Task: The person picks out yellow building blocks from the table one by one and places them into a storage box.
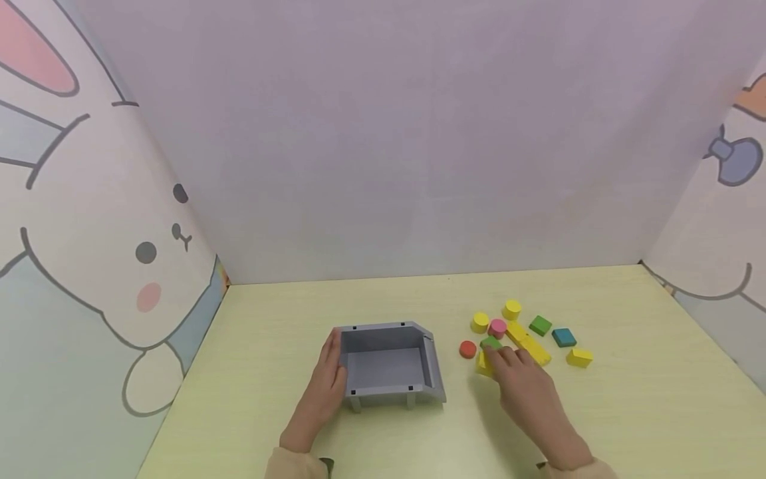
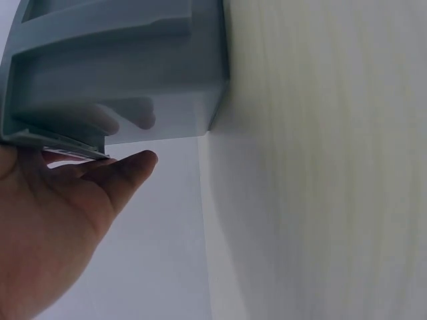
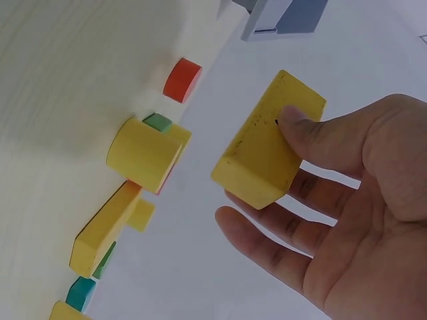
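In the head view, a grey open-topped bin (image 1: 391, 392) stands on the table. My left hand (image 1: 323, 382) lies along its left side, fingers fairly straight and touching the rim; the left wrist view shows the thumb stretched out beside the bin's wall (image 2: 100, 73). My right hand (image 3: 360, 193) pinches a yellow block (image 3: 257, 150) between thumb and fingers, raised off the table in the right wrist view. Around this hand in the head view lie a green block (image 1: 491, 342), a red disc (image 1: 468, 349) and a long yellow bar (image 1: 528, 342).
Behind stand yellow cylinders (image 1: 511, 309) and a pink cylinder (image 1: 497, 328). Farther right lie a green block (image 1: 540, 325), a blue block (image 1: 564, 337) and a yellow block (image 1: 579, 358). A pale back wall (image 1: 431, 166) and cartoon-printed side panels (image 1: 90, 219) surround the table.
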Motion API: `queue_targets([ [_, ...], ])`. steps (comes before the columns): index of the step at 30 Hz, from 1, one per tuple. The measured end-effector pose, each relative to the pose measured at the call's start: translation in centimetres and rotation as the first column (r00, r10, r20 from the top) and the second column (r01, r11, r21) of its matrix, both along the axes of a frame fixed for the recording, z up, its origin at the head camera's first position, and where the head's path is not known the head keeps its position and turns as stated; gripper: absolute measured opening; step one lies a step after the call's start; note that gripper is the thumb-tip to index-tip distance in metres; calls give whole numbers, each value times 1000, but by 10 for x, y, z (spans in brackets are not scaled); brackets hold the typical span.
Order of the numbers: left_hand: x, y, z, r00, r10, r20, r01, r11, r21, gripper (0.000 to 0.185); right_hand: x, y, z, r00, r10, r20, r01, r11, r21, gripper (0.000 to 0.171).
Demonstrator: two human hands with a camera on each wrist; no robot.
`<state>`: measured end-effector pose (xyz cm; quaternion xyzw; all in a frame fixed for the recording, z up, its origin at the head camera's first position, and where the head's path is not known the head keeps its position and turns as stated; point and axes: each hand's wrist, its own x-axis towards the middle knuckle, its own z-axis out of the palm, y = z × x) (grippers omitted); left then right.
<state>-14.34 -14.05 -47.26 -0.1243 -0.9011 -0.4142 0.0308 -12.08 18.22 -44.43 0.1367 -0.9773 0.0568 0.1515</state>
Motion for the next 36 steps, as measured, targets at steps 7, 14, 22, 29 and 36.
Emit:
queue_targets([
  [7,0,0,0,1000,-4,0,4,1000,4,54,-5,-12,1,998,40,-50,-40,999,6,41],
  [14,0,0,1,1000,-4,1,4,1000,8,55,-8,-25,2,998,50,-47,-51,999,-19,43],
  [22,1,-1,2,1000,-6,-9,6,1000,8,55,-12,-37,4,989,103,-110,-104,995,-3,44],
  [29,1,0,2,1000,-3,-8,3,1000,5,55,-15,-47,6,987,123,-105,-122,992,16,44],
  [36,1,0,1,1000,-6,-6,6,1000,13,56,-18,-57,9,987,143,-70,-142,990,19,43],
])
